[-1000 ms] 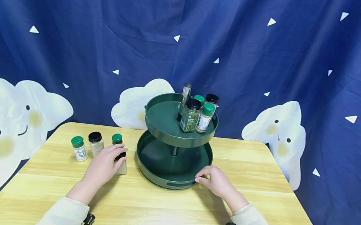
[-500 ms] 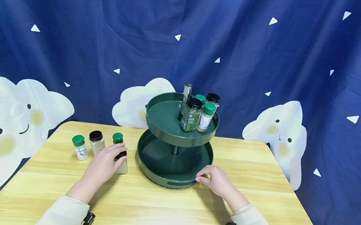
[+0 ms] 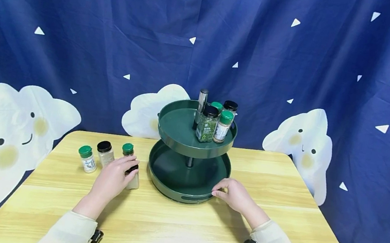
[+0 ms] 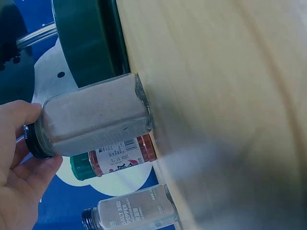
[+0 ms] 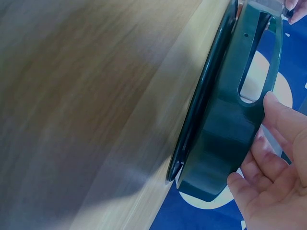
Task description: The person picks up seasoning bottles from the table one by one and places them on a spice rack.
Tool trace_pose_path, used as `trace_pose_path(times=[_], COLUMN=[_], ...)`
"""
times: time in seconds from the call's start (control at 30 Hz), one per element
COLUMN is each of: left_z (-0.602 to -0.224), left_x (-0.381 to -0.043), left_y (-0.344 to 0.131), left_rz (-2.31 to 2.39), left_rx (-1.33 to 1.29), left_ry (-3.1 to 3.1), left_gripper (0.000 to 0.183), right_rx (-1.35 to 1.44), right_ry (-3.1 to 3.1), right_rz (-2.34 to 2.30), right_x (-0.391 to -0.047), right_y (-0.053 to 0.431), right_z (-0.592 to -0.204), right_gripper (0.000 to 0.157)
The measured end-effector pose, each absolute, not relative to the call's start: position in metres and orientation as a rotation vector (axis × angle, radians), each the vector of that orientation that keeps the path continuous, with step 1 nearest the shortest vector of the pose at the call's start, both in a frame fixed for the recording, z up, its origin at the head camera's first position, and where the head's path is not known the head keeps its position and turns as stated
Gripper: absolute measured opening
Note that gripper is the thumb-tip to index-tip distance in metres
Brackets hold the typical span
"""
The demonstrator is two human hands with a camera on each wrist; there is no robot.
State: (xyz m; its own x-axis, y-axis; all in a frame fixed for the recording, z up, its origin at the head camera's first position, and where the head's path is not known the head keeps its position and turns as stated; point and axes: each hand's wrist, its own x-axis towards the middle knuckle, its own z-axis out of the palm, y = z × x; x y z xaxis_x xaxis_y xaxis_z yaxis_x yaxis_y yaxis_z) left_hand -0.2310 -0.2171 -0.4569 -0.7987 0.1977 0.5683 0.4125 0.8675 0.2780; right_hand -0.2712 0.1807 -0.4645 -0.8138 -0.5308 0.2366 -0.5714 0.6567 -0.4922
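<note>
My left hand (image 3: 112, 176) grips a square spice jar (image 4: 98, 115) by its black lid (image 4: 34, 141). Greyish powder fills the jar, and its base is close over the wooden table, left of a dark green two-tier turntable (image 3: 166, 188). In the right wrist view my right hand (image 5: 276, 163) pinches the rim of the turntable's lower tray (image 5: 216, 148), near a slot-shaped handle. Behind the held jar stands a green-capped spice bottle (image 4: 122, 158), partly hidden by the left hand in the head view.
Further left stand a black-lidded jar (image 3: 105, 153) and a green-capped shaker (image 3: 87, 159). On the upper tier (image 3: 175, 125), several spice jars crowd the right side by a chrome post (image 3: 202, 102). A blue curtain (image 3: 208, 35) hangs behind the table (image 3: 179, 224).
The held jar and the left hand have shifted very slightly to the right. My right hand stays at the lower tray's rim.
</note>
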Motion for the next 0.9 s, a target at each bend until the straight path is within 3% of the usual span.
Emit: trace_pose_path(times=[0.9], left_z=[-0.4572], left_x=[-0.2295], left_y=[-0.2153], left_rz=[-0.501], left_rx=[-0.534], left_ry=[-2.448], left_gripper=[0.029], right_rx=[0.910], right_ry=[-2.808], right_rz=[0.892], right_x=[-0.2700], right_y=[0.1801], right_z=[-0.4645], right_gripper=[0.010])
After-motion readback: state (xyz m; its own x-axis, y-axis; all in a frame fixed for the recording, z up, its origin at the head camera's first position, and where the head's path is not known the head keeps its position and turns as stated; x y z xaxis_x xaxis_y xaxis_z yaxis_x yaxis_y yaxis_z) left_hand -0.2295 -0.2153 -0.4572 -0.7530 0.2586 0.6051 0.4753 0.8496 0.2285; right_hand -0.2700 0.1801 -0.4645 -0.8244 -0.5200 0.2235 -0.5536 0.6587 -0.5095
